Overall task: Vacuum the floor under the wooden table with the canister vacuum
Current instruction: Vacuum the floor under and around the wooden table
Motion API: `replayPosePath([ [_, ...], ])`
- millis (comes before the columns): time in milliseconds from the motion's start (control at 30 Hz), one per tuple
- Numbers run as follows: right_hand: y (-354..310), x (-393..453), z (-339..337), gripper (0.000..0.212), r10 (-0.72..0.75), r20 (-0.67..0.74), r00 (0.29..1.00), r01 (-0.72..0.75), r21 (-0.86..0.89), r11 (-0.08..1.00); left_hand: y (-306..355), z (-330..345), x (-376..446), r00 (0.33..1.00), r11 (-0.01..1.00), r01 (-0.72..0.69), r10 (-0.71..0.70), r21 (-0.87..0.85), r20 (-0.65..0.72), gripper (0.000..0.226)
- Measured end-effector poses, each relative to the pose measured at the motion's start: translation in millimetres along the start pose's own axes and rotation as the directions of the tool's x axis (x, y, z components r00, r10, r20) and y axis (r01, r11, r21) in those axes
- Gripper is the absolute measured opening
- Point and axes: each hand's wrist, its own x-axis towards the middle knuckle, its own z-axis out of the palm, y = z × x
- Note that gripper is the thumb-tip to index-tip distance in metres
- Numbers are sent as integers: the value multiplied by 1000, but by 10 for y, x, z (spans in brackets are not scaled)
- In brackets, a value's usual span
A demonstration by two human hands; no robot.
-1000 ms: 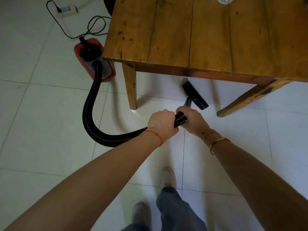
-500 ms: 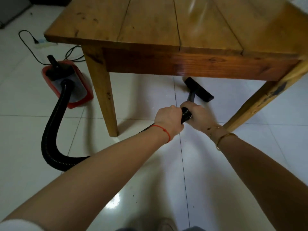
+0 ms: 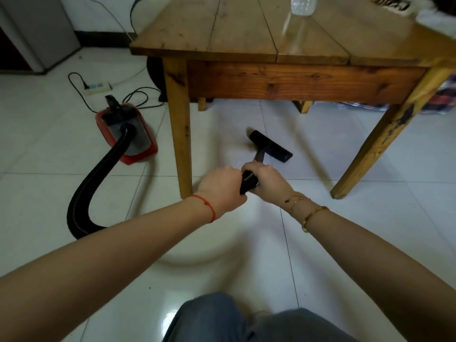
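Observation:
The wooden table (image 3: pixel 271 80) fills the upper middle, seen from low down, with white tiled floor (image 3: pixel 234 134) showing beneath it. A red canister vacuum (image 3: pixel 128 134) sits on the floor left of the near left table leg. Its black ribbed hose (image 3: pixel 98 183) loops down and passes behind my left forearm. Both hands grip the hose end side by side: my left hand (image 3: pixel 219 188) behind, my right hand (image 3: pixel 266 178) in front. The black floor nozzle (image 3: pixel 270 145) lies flat on the tiles under the table's front edge.
Near table legs stand at left (image 3: pixel 181 134) and right (image 3: pixel 377 144). A white power strip (image 3: pixel 97 87) with cables lies behind the vacuum. A clear plastic bottle (image 3: pixel 302 4) stands on the tabletop. A grey cabinet (image 3: pixel 37 33) is at far left. My knees (image 3: pixel 246 322) are at the bottom.
My viewpoint has dropped lower, so more floor under the table shows. The nozzle now sits further under the table. Both hands keep their grip on the hose end.

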Motion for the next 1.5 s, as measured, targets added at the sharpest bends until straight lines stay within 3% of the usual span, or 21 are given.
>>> replayPosePath([
  [233, -722, -126, 141, 24, -49, 41, 998, 50, -34, 998, -395, -145, -605, 999, 998, 34, -34, 53, -6, 15],
  [400, -886, -64, 179, 26, -32, 38, 999, 37, -136, 990, -511, -159, -677, 999, 996, 42, -39, 79, -36, 11],
  [733, -147, 178, 195, 27, 80, 27, 996, -72, -225, 972, -243, 307, 64, 996, 998, 59, -57, 23, -66, 14],
  [1100, 845, 518, 23, 24, 265, -60, 962, -271, -293, 917, 224, 556, 1136, 996, 997, -28, 33, 66, -84, 17],
  [1267, 944, 582, -23, 23, 303, -63, 951, -306, -340, 889, 240, 592, 1297, 993, 994, -59, 67, 88, -101, 16],
  [1500, 613, 551, 139, 21, 195, -74, 978, -209, -351, 913, -20, 534, 990, 994, 991, -29, 42, 128, -105, 15],
])
